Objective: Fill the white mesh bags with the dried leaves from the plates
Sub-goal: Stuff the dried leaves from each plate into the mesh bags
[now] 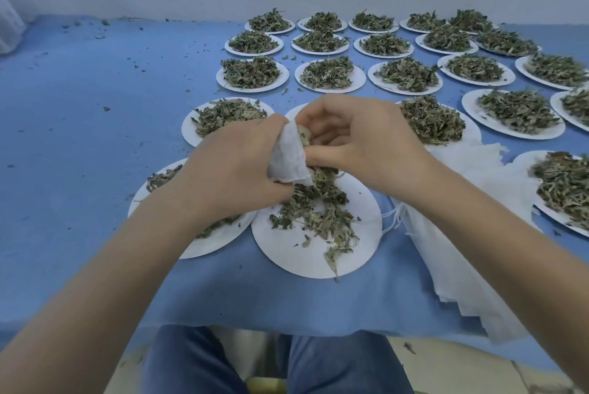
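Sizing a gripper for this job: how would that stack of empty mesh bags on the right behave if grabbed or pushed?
The stack of empty mesh bags is probably floppy: it drapes over the table edge. Likely very light, since it is thin cloth. Layers look fanned out, so a push would probably slide sheets apart rather than move the stack whole.

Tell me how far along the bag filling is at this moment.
Early. No filled bag shows anywhere. In hand: the left hand holds a white mesh bag open while the right hand pushes leaves in above the near plate, which is partly emptied. Left: the many heaped plates behind, and the stack of empty bags to the right.
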Demonstrator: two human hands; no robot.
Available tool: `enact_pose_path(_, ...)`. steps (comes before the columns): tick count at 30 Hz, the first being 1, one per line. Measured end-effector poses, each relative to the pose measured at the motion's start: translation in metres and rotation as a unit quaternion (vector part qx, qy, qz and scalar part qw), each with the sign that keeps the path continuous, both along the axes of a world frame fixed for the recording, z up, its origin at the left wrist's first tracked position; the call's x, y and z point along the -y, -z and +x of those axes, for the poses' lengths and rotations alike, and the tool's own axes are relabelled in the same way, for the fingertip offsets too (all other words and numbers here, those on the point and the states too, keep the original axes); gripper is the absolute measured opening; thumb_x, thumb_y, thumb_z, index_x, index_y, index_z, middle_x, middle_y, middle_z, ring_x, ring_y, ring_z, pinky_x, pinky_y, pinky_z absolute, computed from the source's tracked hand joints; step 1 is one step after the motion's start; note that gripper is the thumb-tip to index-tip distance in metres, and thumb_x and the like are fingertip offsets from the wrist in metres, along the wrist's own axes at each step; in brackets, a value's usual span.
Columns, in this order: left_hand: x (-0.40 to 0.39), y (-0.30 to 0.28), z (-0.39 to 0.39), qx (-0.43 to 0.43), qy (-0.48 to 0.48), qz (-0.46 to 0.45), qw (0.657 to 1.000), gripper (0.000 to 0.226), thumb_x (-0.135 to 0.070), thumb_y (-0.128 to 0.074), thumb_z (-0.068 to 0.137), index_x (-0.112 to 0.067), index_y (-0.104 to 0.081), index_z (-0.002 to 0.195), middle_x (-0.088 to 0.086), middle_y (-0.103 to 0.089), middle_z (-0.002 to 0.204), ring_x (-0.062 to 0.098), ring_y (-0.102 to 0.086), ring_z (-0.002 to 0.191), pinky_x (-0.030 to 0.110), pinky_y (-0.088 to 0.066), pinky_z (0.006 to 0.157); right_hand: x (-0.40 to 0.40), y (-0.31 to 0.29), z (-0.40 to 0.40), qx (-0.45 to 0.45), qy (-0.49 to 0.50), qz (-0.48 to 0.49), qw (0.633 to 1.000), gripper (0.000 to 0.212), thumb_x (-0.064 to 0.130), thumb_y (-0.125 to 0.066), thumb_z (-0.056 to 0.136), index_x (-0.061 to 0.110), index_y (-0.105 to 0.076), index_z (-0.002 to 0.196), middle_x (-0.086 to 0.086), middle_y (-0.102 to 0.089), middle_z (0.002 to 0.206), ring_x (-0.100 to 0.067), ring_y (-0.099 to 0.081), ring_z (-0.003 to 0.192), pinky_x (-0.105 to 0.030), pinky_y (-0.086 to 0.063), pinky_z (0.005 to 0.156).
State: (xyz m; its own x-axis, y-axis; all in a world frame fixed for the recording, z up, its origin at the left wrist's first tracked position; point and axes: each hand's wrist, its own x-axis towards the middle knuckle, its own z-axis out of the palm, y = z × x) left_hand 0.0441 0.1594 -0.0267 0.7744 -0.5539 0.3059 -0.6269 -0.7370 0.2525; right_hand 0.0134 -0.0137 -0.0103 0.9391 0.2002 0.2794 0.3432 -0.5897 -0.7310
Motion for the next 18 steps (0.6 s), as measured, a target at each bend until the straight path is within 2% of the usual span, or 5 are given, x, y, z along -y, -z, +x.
enact_pose_path(3, 0.0, 0.0, 0.001, 0.0, -0.007, -0.014, 1.0, 0.037, -0.033, -0.072, 0.065, -0.025, -0.045, 0.089, -0.009, -0.052, 0.076, 0.017, -0.049, 0.07, 0.028, -0.036, 0.053, 0.003, -0.003, -0.004, -0.071, -0.059, 0.049, 0.994, 0.025, 0.013, -0.068, 0.084, 0.019, -0.055, 0.105, 0.0, -0.073, 0.081, -0.019, -0.066, 0.076, -0.037, -0.053, 0.079)
enact_pose_path(6, -0.002, 0.002, 0.003, 0.001, -0.016, -0.021, 1.0, 0.044, -0.037, -0.071, 0.064, -0.022, -0.055, 0.102, -0.009, -0.056, 0.08, 0.013, -0.048, 0.07, 0.024, -0.037, 0.054, 0.008, -0.004, -0.007, -0.099, -0.074, 0.057, 0.991, 0.019, 0.017, -0.06, 0.089, 0.018, -0.057, 0.108, 0.003, -0.073, 0.087, -0.008, -0.064, 0.077, -0.027, -0.05, 0.075)
enact_pose_path(9, -0.006, 0.001, 0.003, -0.015, -0.013, -0.048, 0.999, 0.041, -0.044, -0.064, 0.06, -0.023, -0.055, 0.095, -0.011, -0.055, 0.074, 0.005, -0.049, 0.065, 0.017, -0.036, 0.055, 0.009, -0.002, -0.008, -0.094, -0.084, 0.087, 0.988, 0.018, 0.007, -0.063, 0.086, 0.017, -0.065, 0.101, 0.013, -0.068, 0.098, -0.002, -0.065, 0.09, -0.021, -0.052, 0.084)
enact_pose_path(13, -0.008, 0.0, 0.001, -0.029, -0.007, -0.076, 0.997, 0.032, -0.041, -0.069, 0.062, -0.026, -0.053, 0.087, -0.011, -0.055, 0.068, -0.001, -0.05, 0.065, 0.015, -0.034, 0.053, 0.006, 0.004, -0.006, -0.031, -0.076, 0.068, 0.994, 0.02, 0.005, -0.067, 0.083, 0.018, -0.071, 0.098, 0.0, -0.067, 0.105, -0.01, -0.064, 0.097, -0.027, -0.052, 0.088)
enact_pose_path(18, -0.002, -0.001, -0.004, -0.008, 0.004, -0.049, 0.999, 0.029, -0.038, -0.064, 0.063, -0.026, -0.048, 0.084, -0.014, -0.049, 0.067, 0.001, -0.047, 0.061, 0.017, -0.034, 0.052, -0.003, 0.014, 0.0, 0.089, -0.016, -0.037, 0.995, 0.02, 0.006, -0.068, 0.076, 0.017, -0.075, 0.09, 0.003, -0.071, 0.088, -0.009, -0.057, 0.081, -0.014, -0.042, 0.071)
